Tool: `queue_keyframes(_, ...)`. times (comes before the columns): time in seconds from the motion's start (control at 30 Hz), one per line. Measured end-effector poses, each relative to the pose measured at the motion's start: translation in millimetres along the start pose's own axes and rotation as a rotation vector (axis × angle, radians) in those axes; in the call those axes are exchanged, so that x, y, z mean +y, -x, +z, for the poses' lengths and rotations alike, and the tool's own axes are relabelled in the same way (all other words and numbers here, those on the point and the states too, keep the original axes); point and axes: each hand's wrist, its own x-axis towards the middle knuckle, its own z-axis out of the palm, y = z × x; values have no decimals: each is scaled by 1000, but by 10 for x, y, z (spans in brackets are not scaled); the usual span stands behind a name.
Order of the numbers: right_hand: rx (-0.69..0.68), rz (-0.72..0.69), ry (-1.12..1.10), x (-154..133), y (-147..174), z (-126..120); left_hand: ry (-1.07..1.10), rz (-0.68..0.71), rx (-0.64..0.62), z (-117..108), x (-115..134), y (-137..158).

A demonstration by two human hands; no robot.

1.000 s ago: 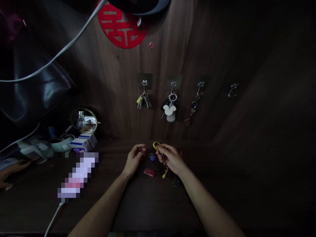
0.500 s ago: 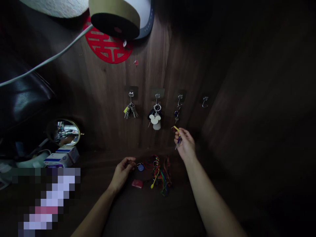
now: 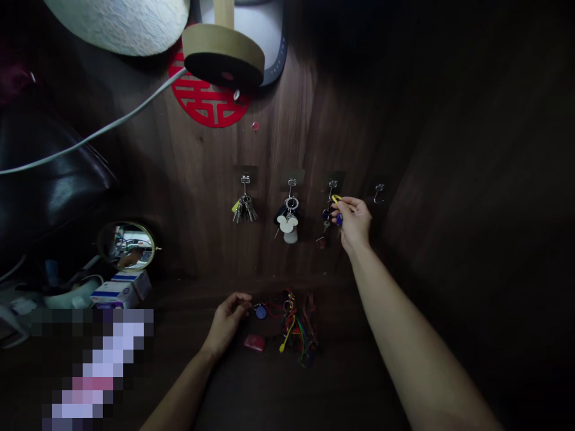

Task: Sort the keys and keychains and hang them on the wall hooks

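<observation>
**Right hand pinches a yellow loop at the third hook**

The right hand [image 3: 357, 224] grasps the yellow loop [image 3: 336, 198] between thumb and fingers, at the lower end of the third hook [image 3: 333, 184]; whether the loop has caught on it I cannot tell. A blue piece [image 3: 339, 219] shows at the fingertips, below the hook. Just beneath the hook hangs a chain with a key [image 3: 326, 225] and a reddish tag [image 3: 320, 242].

Left of the hook hang a white mouse-shaped charm [image 3: 287, 224] and, farther left, a key bunch [image 3: 245, 211]; to its right is a fourth hook [image 3: 379, 191].

Well below the hook and to its left lie tangled cords [image 3: 288, 334], a red packet [image 3: 254, 342] and a blue disc [image 3: 261, 312]. Farther left, the left hand [image 3: 227, 320] lies slack beside the disc, fingers loosely bent.
</observation>
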Motion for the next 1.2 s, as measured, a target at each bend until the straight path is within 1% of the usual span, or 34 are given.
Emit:
queue_keyframes(0.17,-15,50,42,141,100,-36,8,7,-10,-13,-36,-24)
queue_keyframes(0.3,-61,87,-12,187,246,-88,11,13,-13,-21,-55,-31)
queue_keyframes(0.5,-66,247,-120,246,439,-176,5,15,-13,-20,-56,-21)
queue_keyframes(0.6,-59,292,-129,319,547,-242,0,15,-10,-23,-60,-21)
queue_keyframes(0.8,-51,377,-129,484,853,-360,49,16,-27,-30,-70,-26)
queue_keyframes(0.97,-53,456,-116,562,1165,-375,81,15,-30,-43,-97,-39)
queue_keyframes(1.07,-90,492,-67,565,1363,-367,105,18,-30,-55,-122,-44)
queue_keyframes(1.2,-215,500,51,537,1593,-357,103,22,-25,-63,-126,-40)
